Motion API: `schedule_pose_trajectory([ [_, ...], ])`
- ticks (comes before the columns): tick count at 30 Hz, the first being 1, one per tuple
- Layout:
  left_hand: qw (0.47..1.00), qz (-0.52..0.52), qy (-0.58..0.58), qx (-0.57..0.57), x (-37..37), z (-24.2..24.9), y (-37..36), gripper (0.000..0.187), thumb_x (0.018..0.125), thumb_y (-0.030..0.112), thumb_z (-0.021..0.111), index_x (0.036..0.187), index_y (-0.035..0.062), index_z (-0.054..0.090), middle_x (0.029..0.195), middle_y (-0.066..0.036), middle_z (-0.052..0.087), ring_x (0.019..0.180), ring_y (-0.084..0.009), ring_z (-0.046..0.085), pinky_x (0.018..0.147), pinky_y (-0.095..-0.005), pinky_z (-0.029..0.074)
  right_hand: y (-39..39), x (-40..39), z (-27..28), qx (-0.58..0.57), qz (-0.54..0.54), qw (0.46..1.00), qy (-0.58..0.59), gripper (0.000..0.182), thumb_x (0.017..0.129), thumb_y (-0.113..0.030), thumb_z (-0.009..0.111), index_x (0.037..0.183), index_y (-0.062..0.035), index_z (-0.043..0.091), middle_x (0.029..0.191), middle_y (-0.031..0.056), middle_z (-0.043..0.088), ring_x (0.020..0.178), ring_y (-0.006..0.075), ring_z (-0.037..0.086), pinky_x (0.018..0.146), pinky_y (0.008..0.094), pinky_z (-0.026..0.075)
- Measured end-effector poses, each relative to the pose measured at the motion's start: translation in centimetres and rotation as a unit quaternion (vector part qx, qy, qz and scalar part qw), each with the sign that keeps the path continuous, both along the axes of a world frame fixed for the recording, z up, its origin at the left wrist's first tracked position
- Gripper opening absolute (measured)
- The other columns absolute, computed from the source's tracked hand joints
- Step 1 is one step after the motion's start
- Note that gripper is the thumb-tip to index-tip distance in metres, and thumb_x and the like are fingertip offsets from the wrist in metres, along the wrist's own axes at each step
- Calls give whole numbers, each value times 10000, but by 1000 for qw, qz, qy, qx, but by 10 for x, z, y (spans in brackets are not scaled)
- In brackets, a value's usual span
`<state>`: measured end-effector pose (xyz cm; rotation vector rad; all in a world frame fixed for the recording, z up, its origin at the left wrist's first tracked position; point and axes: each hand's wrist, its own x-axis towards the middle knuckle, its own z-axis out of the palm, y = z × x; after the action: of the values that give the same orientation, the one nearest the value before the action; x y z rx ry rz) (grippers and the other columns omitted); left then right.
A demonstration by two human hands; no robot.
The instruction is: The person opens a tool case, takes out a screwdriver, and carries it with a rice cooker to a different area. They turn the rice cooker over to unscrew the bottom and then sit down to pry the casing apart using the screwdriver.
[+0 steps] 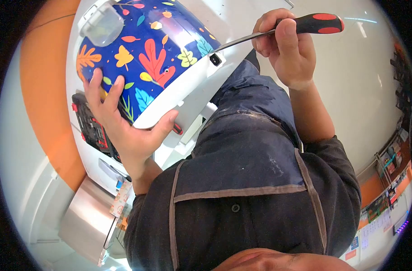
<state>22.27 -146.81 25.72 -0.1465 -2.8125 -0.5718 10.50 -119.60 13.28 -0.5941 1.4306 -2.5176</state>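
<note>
A blue appliance with a colourful leaf pattern (pixel 138 54), which looks like a rice cooker, lies on its side on the table. Its white base (pixel 169 97) faces me and has a black power socket (pixel 215 59). My left hand (pixel 129 131) is open, with spread fingers resting on the near left side of the body and base. In my right hand (pixel 292 49) is a screwdriver (pixel 318 23) with a black and red handle. Its metal shaft points left, and the tip meets the seam between body and base, just above the socket.
A clear plastic cup (pixel 102 27) is attached at the appliance's upper left. Left of my wrist lies an open black tool case (pixel 92 126) with red parts. Another red and black handle (pixel 178 129) shows below the base. A steel box (pixel 86 217) stands at lower left.
</note>
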Motion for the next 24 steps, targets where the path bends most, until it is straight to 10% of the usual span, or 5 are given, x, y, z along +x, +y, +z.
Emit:
schedule_pose_trajectory([
  [5, 1000, -1, -1, -5, 2, -5, -5, 971, 620, 596, 887, 1371, 120, 496, 1539, -199, 352, 1478, -439, 243, 1187, -603, 224, -11, -6, 14, 57, -34, 997, -46, 436, 1072, -474, 424, 933, -77, 542, 697, 22, 485, 594, 105, 408, 532, 261, 343],
  [11, 1000, 4, -8, -21, 0, -3, -2, 928, 658, 530, 866, 1376, 92, 474, 1538, -175, 342, 1458, -381, 294, 1211, -529, 225, -39, -46, 38, 192, -20, 981, -8, 323, 1045, -273, 519, 865, -22, 615, 669, -8, 593, 581, 120, 538, 559, 266, 425],
  [15, 1000, 6, -9, -11, 0, -2, -1, 920, 654, 511, 871, 1371, 96, 471, 1536, -174, 341, 1464, -378, 277, 1216, -536, 208, -72, -49, 45, 57, -52, 996, -39, 263, 1032, -217, 508, 989, 6, 641, 832, 46, 646, 675, 149, 582, 599, 273, 452],
  [20, 1000, 13, 5, 7, -2, -4, -2, 941, 589, 511, 919, 1349, 144, 502, 1506, -199, 385, 1442, -467, 289, 1179, -643, 219, -88, -69, 127, -59, 68, 876, -474, 226, 1036, -170, 476, 1064, -16, 639, 844, 50, 592, 643, 127, 517, 562, 244, 406],
  [24, 1000, 12, -10, 8, -3, -2, -2, 948, 586, 409, 905, 1374, 103, 477, 1538, -174, 341, 1463, -397, 283, 1208, -546, 225, -80, -52, 83, -270, 149, 879, -363, 389, 1066, -392, 438, 867, -105, 610, 601, -37, 412, 477, 74, 320, 442, 230, 278],
])
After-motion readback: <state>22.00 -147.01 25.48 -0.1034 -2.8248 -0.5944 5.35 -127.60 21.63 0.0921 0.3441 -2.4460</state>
